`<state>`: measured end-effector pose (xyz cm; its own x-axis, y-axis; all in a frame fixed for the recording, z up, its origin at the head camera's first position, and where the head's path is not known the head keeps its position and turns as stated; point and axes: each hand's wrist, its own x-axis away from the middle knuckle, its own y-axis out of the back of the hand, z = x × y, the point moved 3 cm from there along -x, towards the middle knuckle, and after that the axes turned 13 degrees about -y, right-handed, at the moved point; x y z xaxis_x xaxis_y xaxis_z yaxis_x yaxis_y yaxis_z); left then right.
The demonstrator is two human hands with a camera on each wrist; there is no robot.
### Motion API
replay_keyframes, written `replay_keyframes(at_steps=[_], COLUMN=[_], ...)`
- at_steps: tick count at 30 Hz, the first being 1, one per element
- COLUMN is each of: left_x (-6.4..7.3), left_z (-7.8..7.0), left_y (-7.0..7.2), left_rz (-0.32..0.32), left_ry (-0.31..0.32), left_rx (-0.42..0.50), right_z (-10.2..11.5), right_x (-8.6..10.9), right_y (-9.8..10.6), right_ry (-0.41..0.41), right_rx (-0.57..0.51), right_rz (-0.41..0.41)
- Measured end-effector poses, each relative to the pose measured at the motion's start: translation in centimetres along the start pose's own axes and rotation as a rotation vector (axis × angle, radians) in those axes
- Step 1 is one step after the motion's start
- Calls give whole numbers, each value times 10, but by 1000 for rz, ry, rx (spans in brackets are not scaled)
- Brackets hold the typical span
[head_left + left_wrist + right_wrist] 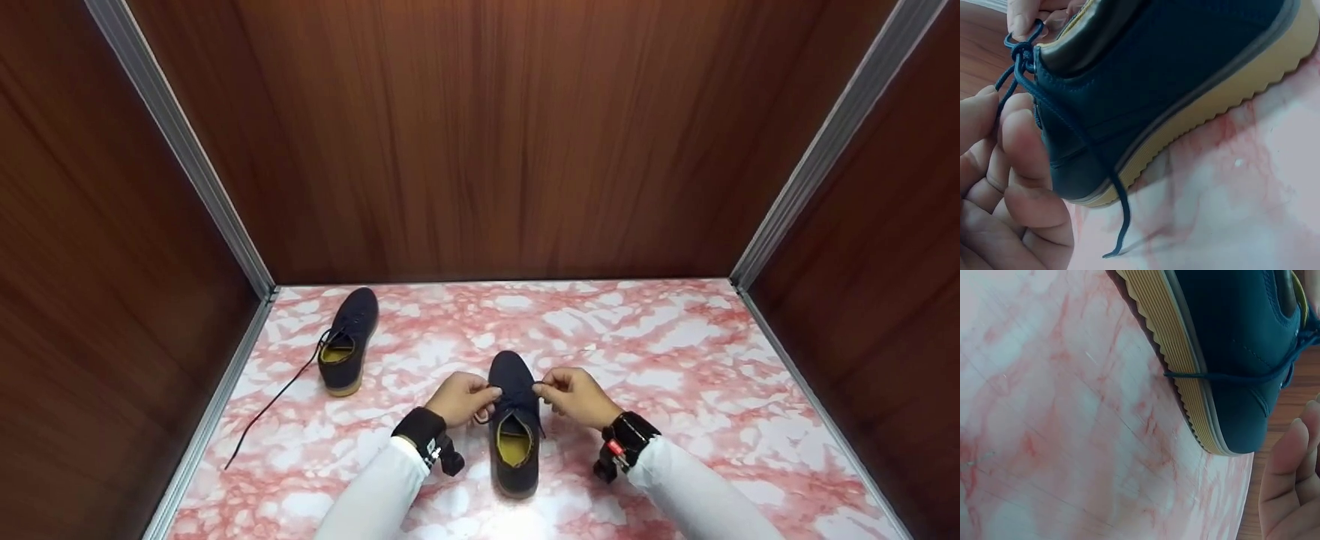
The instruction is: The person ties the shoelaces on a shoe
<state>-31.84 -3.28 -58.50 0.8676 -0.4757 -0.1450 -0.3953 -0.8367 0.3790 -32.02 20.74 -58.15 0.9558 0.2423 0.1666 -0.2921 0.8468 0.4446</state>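
Navy lace-up shoe (pixel 515 420): left hand (pixel 459 399), 10 o'clock, pinches shoelace loop (pixel 1005 77) between fingers (pixel 1022 135); right hand (pixel 579 397), 2 o'clock, pinches second loop (pixel 1037 35). Knot (pixel 1021 53) sits between.

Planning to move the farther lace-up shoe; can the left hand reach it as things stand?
Probably, after letting go: the left hand pinches the nearer lace-up shoe's shoelace, but nothing visible blocks its way to the farther lace-up shoe.

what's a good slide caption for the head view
Two hands pinch the laces of a dark shoe; a second shoe stands farther left, its lace trailing.
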Motion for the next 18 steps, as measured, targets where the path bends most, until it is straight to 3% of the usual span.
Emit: replay_keyframes(at_steps=[5,11,18], left_x=[-1,-1,0], left_z=[-2,-2,-1], left_y=[0,1,3], left_rz=[3,-3,8], left_ry=[-16,-22,-47], left_rx=[-24,-86,-164], right_z=[4,5,6], right_x=[-1,-1,2], right_y=[1,3,6], right_ry=[60,109,175], right_rx=[89,215,259], right_rz=[-6,-71,-149])
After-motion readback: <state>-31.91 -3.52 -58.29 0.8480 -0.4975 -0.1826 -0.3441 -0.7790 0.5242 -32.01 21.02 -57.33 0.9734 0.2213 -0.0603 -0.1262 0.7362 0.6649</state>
